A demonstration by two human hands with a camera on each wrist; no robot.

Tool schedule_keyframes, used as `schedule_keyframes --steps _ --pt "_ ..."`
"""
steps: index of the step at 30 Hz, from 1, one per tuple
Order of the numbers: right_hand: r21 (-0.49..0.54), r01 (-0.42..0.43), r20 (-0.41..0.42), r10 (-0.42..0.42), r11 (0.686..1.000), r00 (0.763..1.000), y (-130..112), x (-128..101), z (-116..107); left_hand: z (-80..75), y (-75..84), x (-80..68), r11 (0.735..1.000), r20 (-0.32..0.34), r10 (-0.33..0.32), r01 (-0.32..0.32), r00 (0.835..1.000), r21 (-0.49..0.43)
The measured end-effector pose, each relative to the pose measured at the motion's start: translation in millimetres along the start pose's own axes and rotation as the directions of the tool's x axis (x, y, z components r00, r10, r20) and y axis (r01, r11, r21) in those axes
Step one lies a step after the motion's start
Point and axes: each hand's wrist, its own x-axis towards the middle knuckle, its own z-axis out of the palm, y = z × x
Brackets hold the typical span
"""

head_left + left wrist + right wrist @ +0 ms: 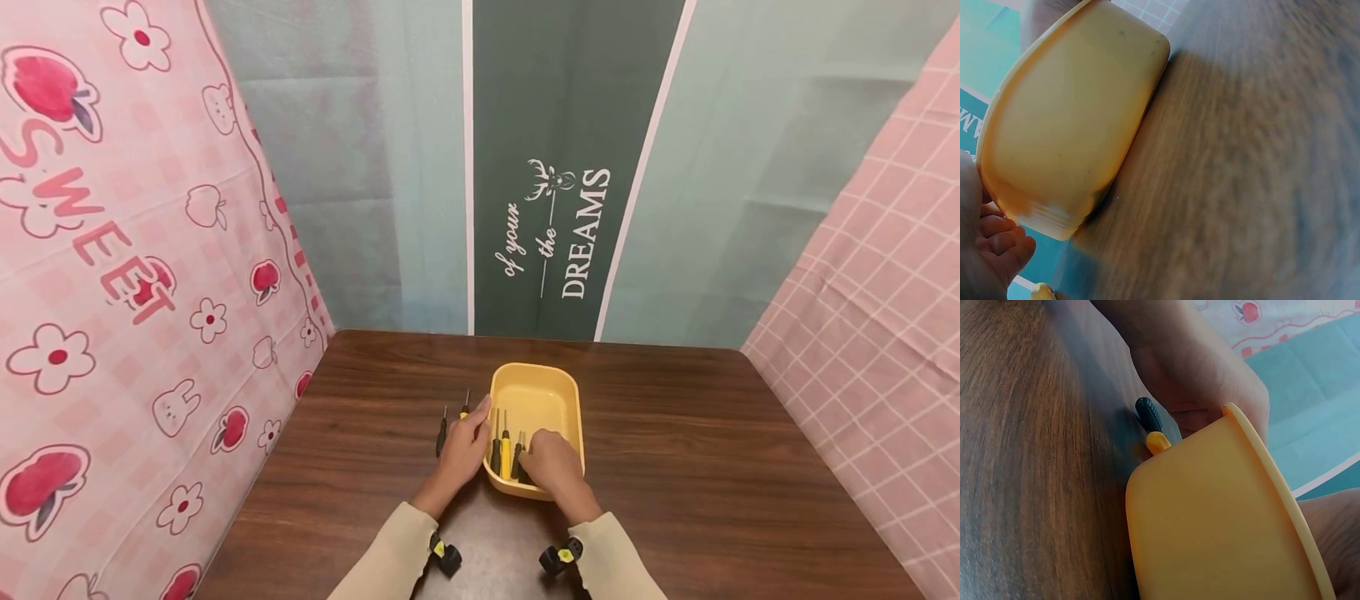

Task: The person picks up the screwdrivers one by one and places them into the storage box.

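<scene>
A yellow plastic tray [558,392] stands at the middle of a dark wooden table [675,467]. Three screwdrivers lie in its near left part: a black one [496,440], a yellow one [506,454] and a dark one [519,446]. My right hand [546,460] reaches into the tray's near end, fingers curled over the dark one's handle. My left hand [467,442] lies just outside the tray's left wall [1210,512], curled round a black-and-yellow screwdriver [1149,420] whose tip [467,398] pokes out beyond the fingers. In the left wrist view the tray [1066,119] fills the left, with my curled fingers [997,240] below it.
Another black screwdriver [442,433] lies on the table left of my left hand. Patterned cloth walls close in the table: pink on the left [112,292] and right [885,333], green at the back [547,208]. Bare wood stretches right of the tray.
</scene>
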Motion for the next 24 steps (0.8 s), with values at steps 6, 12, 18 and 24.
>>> schedule_keyframes --steps 6,12,18,24 --pt "-0.005 0.025 -0.019 -0.025 1.0 1.0 0.2 -0.5 0.6 0.2 -0.3 -0.4 1.0 -0.002 0.009 -0.009 1.0 -0.003" --pt "0.004 0.02 -0.014 -0.02 1.0 1.0 -1.1 -1.5 0.2 0.7 -0.5 -0.7 1.0 -0.002 -0.004 0.004 1.0 0.0" --pt "-0.009 -0.001 -0.022 0.001 1.0 1.0 -2.2 -1.9 -1.9 1.3 0.2 -0.8 1.0 -0.005 -0.004 0.004 1.0 0.0" --pt "-0.029 0.016 -0.106 -0.02 0.999 0.994 -1.3 -3.5 -5.5 0.7 1.8 0.1 1.0 -0.006 -0.004 0.004 1.0 -0.008"
